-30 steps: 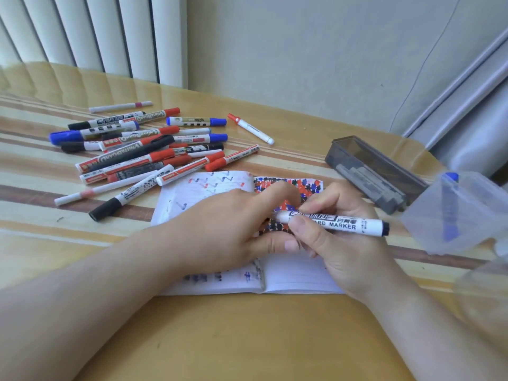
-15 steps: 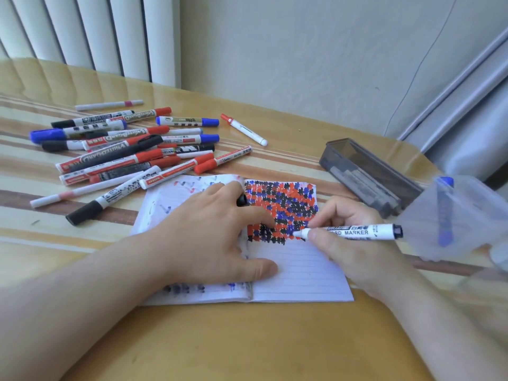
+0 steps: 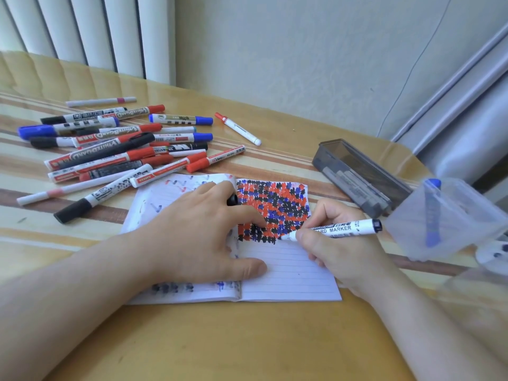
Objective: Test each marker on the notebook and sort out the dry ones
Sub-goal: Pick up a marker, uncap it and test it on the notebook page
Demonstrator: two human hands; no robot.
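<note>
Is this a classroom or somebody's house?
Probably a home, though I can't be sure: a glossy striped wooden table against a plain wall, with vertical blinds and only one person's markers and notebook.

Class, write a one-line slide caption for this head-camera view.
Right hand tests an uncapped marker on the notebook while left hand steadies the page.

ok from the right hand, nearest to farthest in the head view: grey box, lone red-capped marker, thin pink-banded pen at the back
From the right hand:
1. Grey box, just beyond it to the right.
2. Lone red-capped marker, farther back and left.
3. Thin pink-banded pen, far left at the back of the pile.
</note>
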